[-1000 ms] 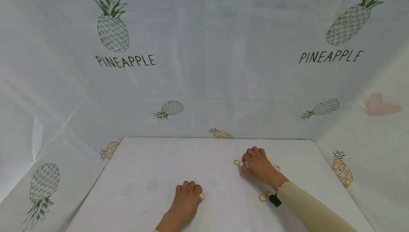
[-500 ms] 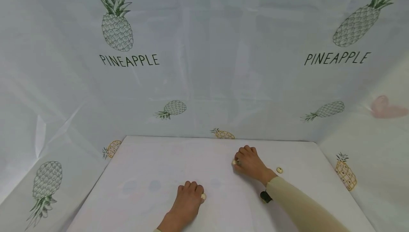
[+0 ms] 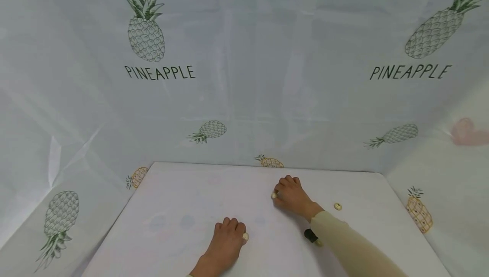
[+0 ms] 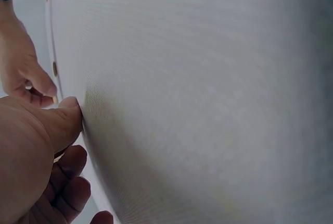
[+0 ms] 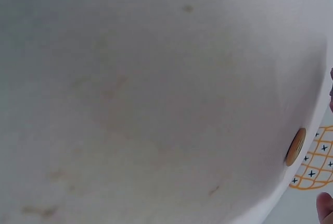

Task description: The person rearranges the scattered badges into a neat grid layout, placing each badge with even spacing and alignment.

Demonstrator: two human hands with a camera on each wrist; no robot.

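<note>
My left hand (image 3: 226, 243) rests on the white table with curled fingers, pinching a small round wooden disc (image 3: 245, 236) beside its index finger. The left wrist view shows that thumb (image 4: 65, 122) pressed close to the tabletop. Farther back, my right hand (image 3: 292, 196) pinches another pale wooden disc (image 3: 274, 195) at its fingertips. A separate wooden disc (image 3: 338, 206) lies flat to the right of that hand. One more disc (image 3: 318, 242) shows partly behind the black wrist camera (image 3: 311, 235). In the right wrist view, a disc (image 5: 295, 147) with engraved lines lies near the table edge.
The white table (image 3: 183, 192) has rounded corners and faint printed spots. A pale curtain (image 3: 259, 77) printed with pineapples hangs behind it and along both sides. My right forearm in its beige sleeve (image 3: 351, 243) crosses the table's right part.
My right hand has moved left across the table, and the pale disc at its fingertips has shifted left too. My left hand keeps its place with its disc. The head view has turned slightly left.
</note>
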